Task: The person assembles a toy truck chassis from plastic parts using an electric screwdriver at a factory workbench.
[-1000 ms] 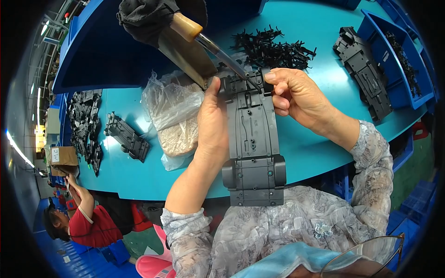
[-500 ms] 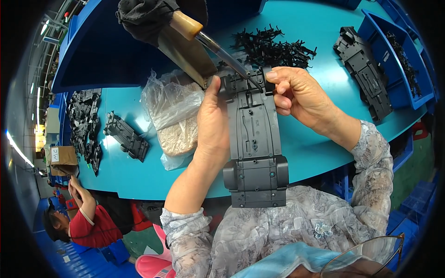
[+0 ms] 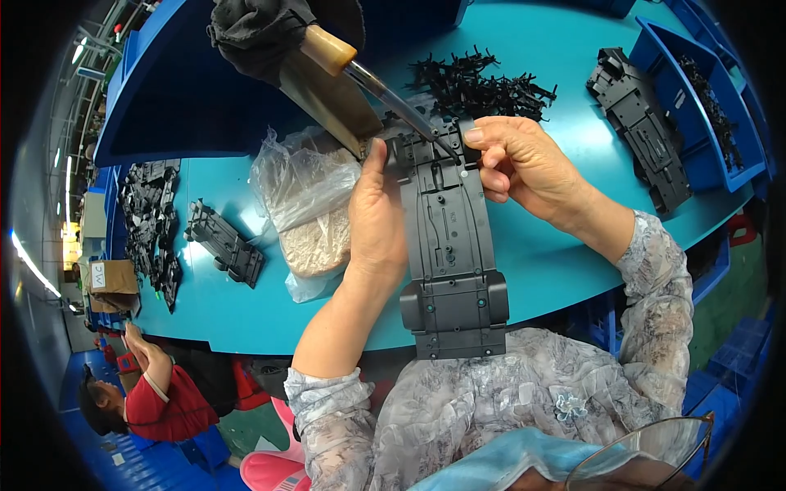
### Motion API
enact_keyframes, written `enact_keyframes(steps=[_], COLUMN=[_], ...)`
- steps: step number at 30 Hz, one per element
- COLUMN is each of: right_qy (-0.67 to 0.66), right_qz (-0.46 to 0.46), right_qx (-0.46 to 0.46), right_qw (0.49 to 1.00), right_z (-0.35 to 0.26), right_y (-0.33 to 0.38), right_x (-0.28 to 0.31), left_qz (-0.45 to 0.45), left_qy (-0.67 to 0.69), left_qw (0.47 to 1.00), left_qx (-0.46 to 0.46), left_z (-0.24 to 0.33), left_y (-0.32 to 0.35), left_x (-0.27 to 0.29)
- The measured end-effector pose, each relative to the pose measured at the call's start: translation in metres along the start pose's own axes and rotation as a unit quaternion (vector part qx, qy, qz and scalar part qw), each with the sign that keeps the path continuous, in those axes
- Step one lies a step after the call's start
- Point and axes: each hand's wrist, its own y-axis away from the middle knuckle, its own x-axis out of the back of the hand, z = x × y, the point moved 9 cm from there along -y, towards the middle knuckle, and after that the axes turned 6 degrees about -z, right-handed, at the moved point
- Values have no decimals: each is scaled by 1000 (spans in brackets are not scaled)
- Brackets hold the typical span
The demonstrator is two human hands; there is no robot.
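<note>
While left hand [image 3: 378,214] grips chassis [image 3: 449,237] edge, right hand [image 3: 516,164] pinches far corner.

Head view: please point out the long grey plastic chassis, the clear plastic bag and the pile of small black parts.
Grey chassis [image 3: 449,237]: head view, flat middle panel.
Clear bag [image 3: 307,200]: head view, crinkled upper side.
Black parts pile [image 3: 483,82]: head view, pile's centre.

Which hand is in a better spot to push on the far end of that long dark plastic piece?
The right hand, probably. Its fingertips already pinch the far end of the dark plastic chassis, by the screwdriver tip. The left hand lies along the side, steadying it.
</note>
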Motion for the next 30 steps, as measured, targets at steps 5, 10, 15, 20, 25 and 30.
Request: enact_keyframes(steps=[5, 10, 15, 20, 25, 30], right_qy=[-1, 13, 46, 65, 73, 80], right_qz=[25, 29, 60, 65, 62, 74], right_qx=[-29, -39, -42, -60, -62, -55], right_qw=[999, 999, 996, 994, 993, 993], right_z=[8, 4, -9, -19, -22, -24], right_y=[-2, -3, 0, 1, 1, 1], right_x=[8, 13, 21, 29, 28, 30], left_qz=[40, 26, 21, -10, -27, 13], left_qy=[-7, 4, -9, 20, 6, -62], left_qw=[999, 1000, 999, 999, 999, 997], left_qx=[-13, -8, -47, -28, -16, -54], left_z=[-5, -10, -2, -4, -3, -4], left_y=[-1, -3, -3, -4, -5, -10], left_x=[16, 16, -2, -13, -18, 3])
